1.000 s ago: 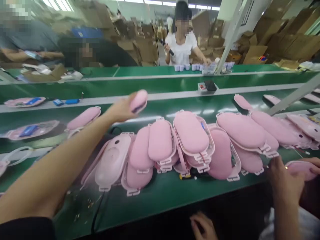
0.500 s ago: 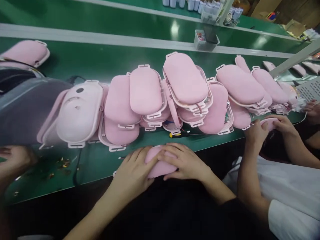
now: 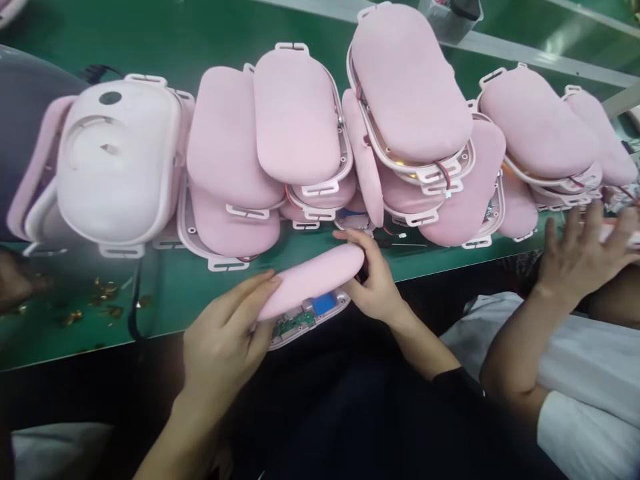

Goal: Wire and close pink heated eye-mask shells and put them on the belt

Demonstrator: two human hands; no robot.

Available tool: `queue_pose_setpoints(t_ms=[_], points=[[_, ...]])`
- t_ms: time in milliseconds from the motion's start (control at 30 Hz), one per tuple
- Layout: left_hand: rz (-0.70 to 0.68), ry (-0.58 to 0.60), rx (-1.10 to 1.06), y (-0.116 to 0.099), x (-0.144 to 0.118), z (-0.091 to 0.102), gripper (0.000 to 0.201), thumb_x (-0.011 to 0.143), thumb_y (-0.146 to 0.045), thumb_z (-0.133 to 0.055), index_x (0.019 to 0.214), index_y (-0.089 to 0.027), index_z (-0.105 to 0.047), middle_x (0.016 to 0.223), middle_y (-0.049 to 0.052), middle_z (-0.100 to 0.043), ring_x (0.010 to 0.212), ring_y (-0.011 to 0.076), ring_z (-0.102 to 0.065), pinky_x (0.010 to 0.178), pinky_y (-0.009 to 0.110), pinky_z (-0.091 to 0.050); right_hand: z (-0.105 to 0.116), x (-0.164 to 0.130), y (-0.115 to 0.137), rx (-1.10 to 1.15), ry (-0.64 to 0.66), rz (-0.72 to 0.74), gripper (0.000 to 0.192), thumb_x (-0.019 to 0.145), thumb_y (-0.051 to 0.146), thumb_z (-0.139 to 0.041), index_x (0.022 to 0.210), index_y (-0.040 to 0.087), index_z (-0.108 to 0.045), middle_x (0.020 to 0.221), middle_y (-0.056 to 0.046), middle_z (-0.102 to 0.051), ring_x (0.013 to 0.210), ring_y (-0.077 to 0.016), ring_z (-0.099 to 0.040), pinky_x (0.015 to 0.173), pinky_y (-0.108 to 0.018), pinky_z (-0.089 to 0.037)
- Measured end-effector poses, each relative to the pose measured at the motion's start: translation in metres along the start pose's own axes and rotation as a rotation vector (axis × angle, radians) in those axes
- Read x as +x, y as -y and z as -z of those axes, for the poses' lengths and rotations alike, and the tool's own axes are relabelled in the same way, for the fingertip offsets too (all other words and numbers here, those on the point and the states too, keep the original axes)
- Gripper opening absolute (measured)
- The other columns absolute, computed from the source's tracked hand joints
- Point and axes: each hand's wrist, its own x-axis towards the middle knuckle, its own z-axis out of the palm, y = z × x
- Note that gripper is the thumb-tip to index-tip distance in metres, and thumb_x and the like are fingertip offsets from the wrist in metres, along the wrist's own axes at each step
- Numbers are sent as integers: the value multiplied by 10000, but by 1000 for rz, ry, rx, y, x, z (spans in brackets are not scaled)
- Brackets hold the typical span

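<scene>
At the bench's front edge, my left hand (image 3: 227, 333) and my right hand (image 3: 373, 277) grip a pink plastic casing (image 3: 313, 277) by its two ends. Its rounded pink cover is tilted up from the lower shell. Through the gap show a green circuit board (image 3: 296, 325) and a blue block (image 3: 324, 304). My left fingers and thumb close on the left end, while my right thumb and fingers pinch the right end. Just beyond lies a pile of similar casings, among them a pink one (image 3: 297, 117) with slotted tabs.
A white-fronted casing (image 3: 117, 167) leans at the left of the pile. Brass-coloured small parts (image 3: 105, 297) and a black cable (image 3: 135, 300) lie on the green bench (image 3: 165, 313). A co-worker's hand (image 3: 580, 253) is at the right. A clear bin (image 3: 453, 20) stands behind.
The casing in my hands has parted along its side, so its inside now shows. My hands have moved further apart, to its ends. The view has shifted closer to the pile.
</scene>
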Motion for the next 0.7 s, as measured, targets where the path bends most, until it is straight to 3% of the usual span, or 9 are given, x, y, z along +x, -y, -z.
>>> queue_pose_setpoints(t_ms=[100, 167, 300, 433, 567, 700], points=[[95, -132, -113, 0, -3, -3, 384, 1008, -97, -684, 1347, -272, -735, 1261, 72, -840, 1163, 269, -811, 1039, 373, -628, -7, -3, -1, -17, 27, -31, 677, 1026, 401, -704, 1609, 270, -385, 1566, -137, -640, 1478, -281, -620, 1253, -503, -526], [209, -166, -169, 0, -6, -4, 334, 1021, -131, -693, 1312, -275, -766, 1240, 50, -849, 1149, 256, -814, 1024, 360, -634, -10, -6, -1, -14, 20, -58, 716, 1026, 396, -707, 1629, 286, -337, 1537, -130, -659, 1406, -271, -673, 1212, -486, -563], [458, -202, -220, 0, -11, -5, 277, 1061, -235, -684, 1300, -323, -793, 1187, 9, -859, 1059, 238, -816, 933, 353, -640, -16, -5, 1, -3, 17, -157, 754, 1024, 362, -691, 1653, 277, -284, 1315, -89, -768, 1215, -252, -765, 1088, -452, -637], [613, -263, -357, -2, -15, -6, 239, 1069, -316, -689, 1276, -332, -807, 1172, 13, -848, 1047, 232, -796, 933, 357, -631, -24, 0, 1, -133, -38, -90, 532, 1033, 281, -654, 1535, 259, -477, 1227, -60, -792, 1128, -229, -770, 1053, -423, -640], [645, -304, -382, -1, -24, -8, 246, 1052, -337, -714, 1267, -282, -820, 1189, 40, -847, 1055, 235, -792, 937, 360, -627, -32, 11, -3, -280, -81, 6, 147, 1072, 254, -614, 1168, 254, -725, 1086, -40, -807, 1023, -207, -765, 968, -364, -643], [606, -361, -305, 5, -35, -13, 239, 1034, -395, -729, 1191, -267, -854, 977, 22, -854, 821, 222, -768, 723, 355, -598, -41, 27, -3, -421, -116, 102, 193, 1086, 248, -596, 1113, 223, -785, 1120, -65, -809, 1091, -220, -738, 1044, -392, -605]])
